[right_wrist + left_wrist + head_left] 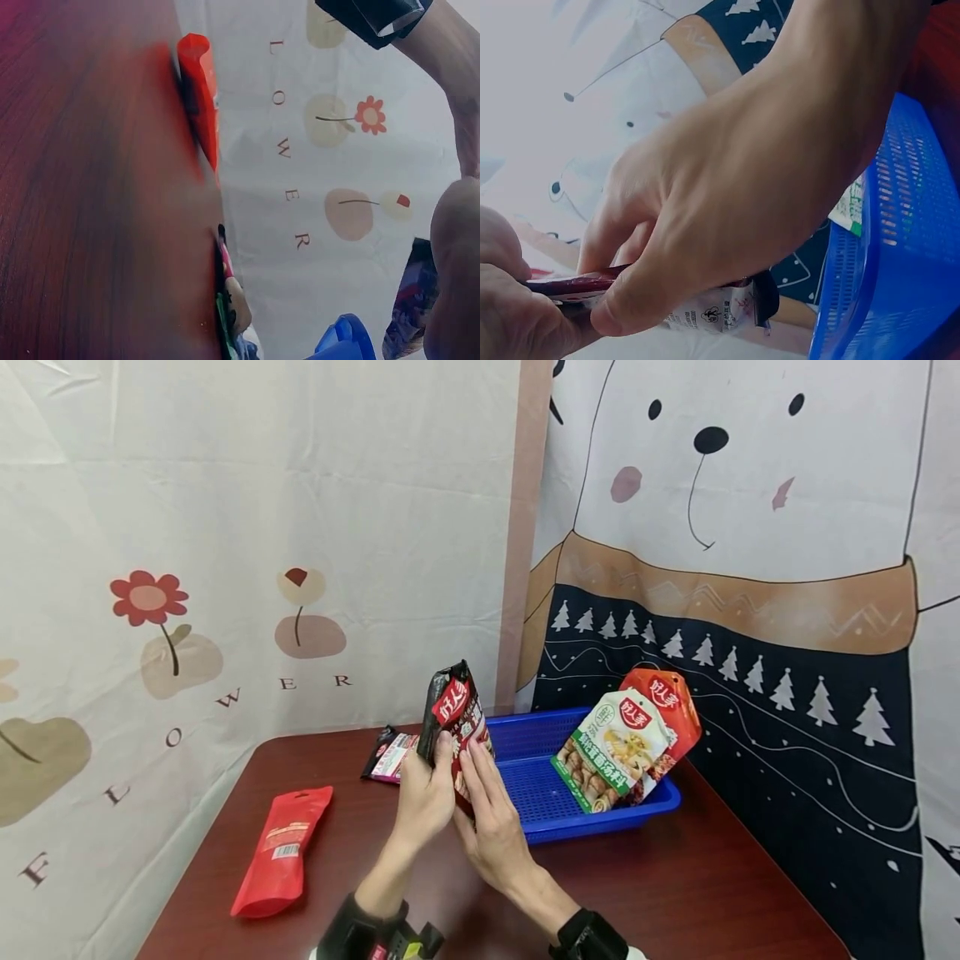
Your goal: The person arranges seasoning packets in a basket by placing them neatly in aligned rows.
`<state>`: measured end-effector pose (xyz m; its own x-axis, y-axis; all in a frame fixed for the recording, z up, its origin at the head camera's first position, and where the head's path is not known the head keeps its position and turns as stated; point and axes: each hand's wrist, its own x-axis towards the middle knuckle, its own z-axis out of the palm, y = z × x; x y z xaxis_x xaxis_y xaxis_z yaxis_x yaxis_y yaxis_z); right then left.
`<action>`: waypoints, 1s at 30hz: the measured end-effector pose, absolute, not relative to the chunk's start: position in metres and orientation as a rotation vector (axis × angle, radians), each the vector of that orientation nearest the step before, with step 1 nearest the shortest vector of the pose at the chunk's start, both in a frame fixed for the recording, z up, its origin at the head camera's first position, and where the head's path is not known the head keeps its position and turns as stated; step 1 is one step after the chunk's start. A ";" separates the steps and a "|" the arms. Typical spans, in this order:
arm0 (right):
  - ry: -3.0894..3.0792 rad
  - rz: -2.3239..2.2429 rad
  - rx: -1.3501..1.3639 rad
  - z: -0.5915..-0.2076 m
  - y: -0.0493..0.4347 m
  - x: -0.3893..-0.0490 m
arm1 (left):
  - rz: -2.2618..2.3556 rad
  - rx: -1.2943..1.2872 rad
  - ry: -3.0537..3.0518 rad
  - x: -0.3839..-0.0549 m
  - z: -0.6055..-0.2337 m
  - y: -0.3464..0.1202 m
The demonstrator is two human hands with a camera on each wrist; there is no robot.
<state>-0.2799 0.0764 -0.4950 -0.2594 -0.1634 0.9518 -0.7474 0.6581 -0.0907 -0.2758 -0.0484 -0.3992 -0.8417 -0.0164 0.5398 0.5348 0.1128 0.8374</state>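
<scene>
A glossy black-and-red food packet with white characters is held up at the table's middle, tilted, between both hands. The left hand grips its lower left side, thumb along the front edge. On the other side the right hand holds it, fingers extended up across its face and thumb below. In the left wrist view, the right hand has its thumb on one side of the packet and fingers on the other. The right wrist view shows only the packet's dark end.
Right behind the hands sits a blue perforated basket, holding a green-and-white pouch and a red pouch leaning at its right end. A red pouch lies at left on the brown table. Near the back lies a black-and-pink packet.
</scene>
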 end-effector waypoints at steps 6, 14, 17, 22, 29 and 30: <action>-1.847 0.698 0.777 -0.494 0.081 -0.278 | -1.783 -0.480 -2.014 -0.283 -0.393 -0.057; -1.829 0.778 0.894 -0.484 0.095 -0.276 | -1.924 -0.463 -2.048 -0.293 -0.389 -0.071; -1.760 0.821 0.924 -0.475 0.105 -0.278 | -2.039 -0.479 -2.053 -0.296 -0.389 -0.080; -1.700 0.950 0.837 -0.459 0.127 -0.283 | -2.138 -0.607 -2.039 -0.301 -0.389 -0.091; -1.961 1.364 0.653 -0.436 0.154 -0.285 | -2.161 -0.776 -2.063 -0.303 -0.389 -0.097; -2.000 1.446 0.639 -0.432 0.157 -0.286 | -2.163 -0.784 -2.070 -0.303 -0.388 -0.098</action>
